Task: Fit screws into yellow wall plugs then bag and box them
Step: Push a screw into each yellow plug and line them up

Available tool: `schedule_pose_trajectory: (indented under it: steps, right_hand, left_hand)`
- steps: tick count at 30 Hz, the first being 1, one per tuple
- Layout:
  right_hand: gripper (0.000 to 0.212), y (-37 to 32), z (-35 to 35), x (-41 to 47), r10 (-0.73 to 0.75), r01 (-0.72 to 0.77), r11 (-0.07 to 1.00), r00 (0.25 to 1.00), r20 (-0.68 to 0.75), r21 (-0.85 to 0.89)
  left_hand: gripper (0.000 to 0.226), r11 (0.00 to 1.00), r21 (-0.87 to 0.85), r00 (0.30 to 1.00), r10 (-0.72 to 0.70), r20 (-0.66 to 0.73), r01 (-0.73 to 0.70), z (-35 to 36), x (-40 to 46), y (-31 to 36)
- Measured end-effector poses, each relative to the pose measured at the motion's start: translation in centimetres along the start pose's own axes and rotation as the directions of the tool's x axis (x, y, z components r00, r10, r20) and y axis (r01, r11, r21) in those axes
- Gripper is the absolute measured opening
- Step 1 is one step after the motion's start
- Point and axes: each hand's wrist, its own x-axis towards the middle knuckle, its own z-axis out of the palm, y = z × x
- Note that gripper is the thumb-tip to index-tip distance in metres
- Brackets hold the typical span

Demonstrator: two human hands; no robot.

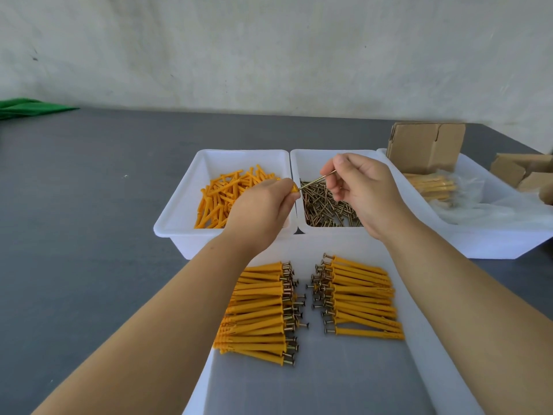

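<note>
while the left hand (259,209) pinches a yellow wall plug (294,188) by its mouth end above the gap between the plug bin (179,205) and the screw bin (311,163), the right hand (363,187) pinches a screw (317,180) near its head, tip at the plug's opening. keeping both in one line, i think, lets it slide in straight. finished pairs (311,304) lie nearer.

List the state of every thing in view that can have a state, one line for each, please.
left hand: pinches one yellow plug
right hand: pinches a screw, tip at the plug
plug bin: partly filled
screw bin: partly filled
assembled plugs: two rows, screw heads facing inward
cardboard boxes: open
bagged plugs: lying in right bin
</note>
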Motion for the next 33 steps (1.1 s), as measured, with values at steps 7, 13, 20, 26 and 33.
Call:
schedule_pose_trajectory:
  steps: [7, 13, 20, 26, 33]
  right_hand:
    - [0.034, -0.3, 0.3, -0.1, -0.049, 0.048, 0.999, 0.997, -0.059, -0.017]
    - [0.034, -0.3, 1.9, -0.8, 0.027, -0.008, 0.96, 0.998, 0.063, -0.28]
    - [0.024, -0.4, 2.7, -1.2, -0.079, 0.177, 0.71, 0.982, 0.173, -0.682]
    - [0.004, -0.6, 1.6, -1.0, 0.054, 0.113, 0.819, 0.961, 0.273, -0.563]
    - [0.004, -1.8, 1.6, -1.5, 0.218, 0.187, 0.729, 0.849, 0.482, -0.659]
  left_hand:
    - [0.03, 0.999, -0.003, 0.999, -0.036, 0.031, 0.036, 0.0, 0.0, -0.3]
    - [0.029, 0.996, -0.088, 0.999, 0.028, 0.038, -0.025, 0.2, 0.0, 0.6]
    - [0.021, 0.969, -0.246, 0.999, 0.008, -0.046, -0.019, -0.4, 0.0, 1.1]
    - [0.016, 0.949, -0.31, 0.974, -0.126, -0.186, 0.064, -1.1, -0.3, 1.1]
    - [0.021, 0.832, -0.492, 0.789, -0.473, -0.392, 0.255, -1.6, 0.0, -1.1]
